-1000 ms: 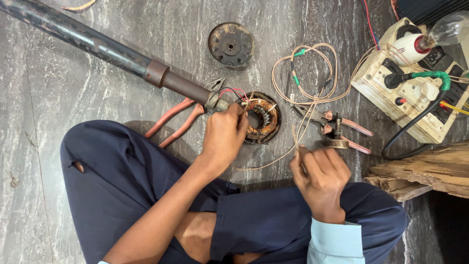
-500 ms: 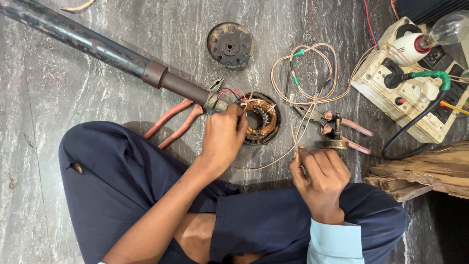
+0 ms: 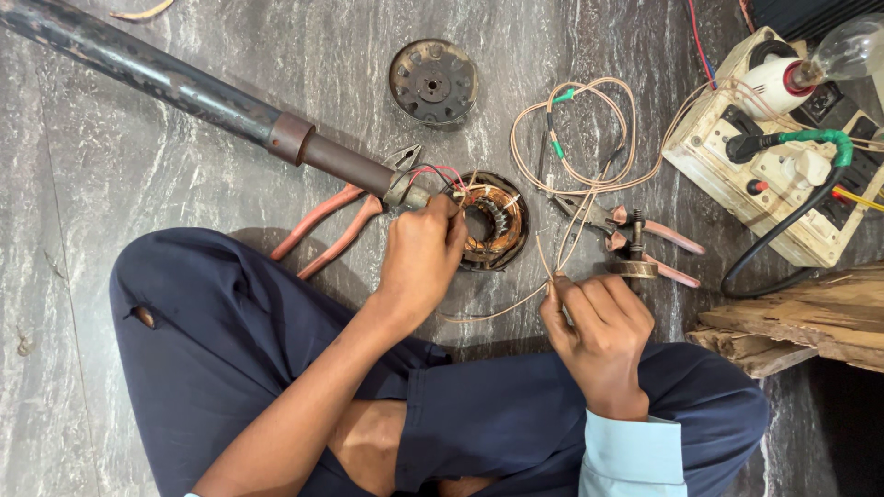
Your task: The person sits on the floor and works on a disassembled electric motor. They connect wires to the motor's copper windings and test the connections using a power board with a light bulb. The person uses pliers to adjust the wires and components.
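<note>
A round copper-wound stator [image 3: 495, 224] lies on the grey stone floor at the end of a long dark metal pipe [image 3: 184, 87]. My left hand [image 3: 421, 253] rests on the stator's left edge, fingers closed around its lead wires and the pipe's end. My right hand [image 3: 599, 327] pinches a thin pinkish wire [image 3: 580, 175] that loops away across the floor. Red-handled pliers [image 3: 322, 225] lie under the pipe, left of my left hand.
A round metal cover plate [image 3: 433, 81] lies farther back. A second pair of pliers [image 3: 645, 235] and a small brass part sit by my right hand. A cream switchboard [image 3: 773, 170] with plugs and a bulb is at right, wooden planks [image 3: 801, 317] below it.
Both hands stay in place with only slight finger movement on the wire and stator.
</note>
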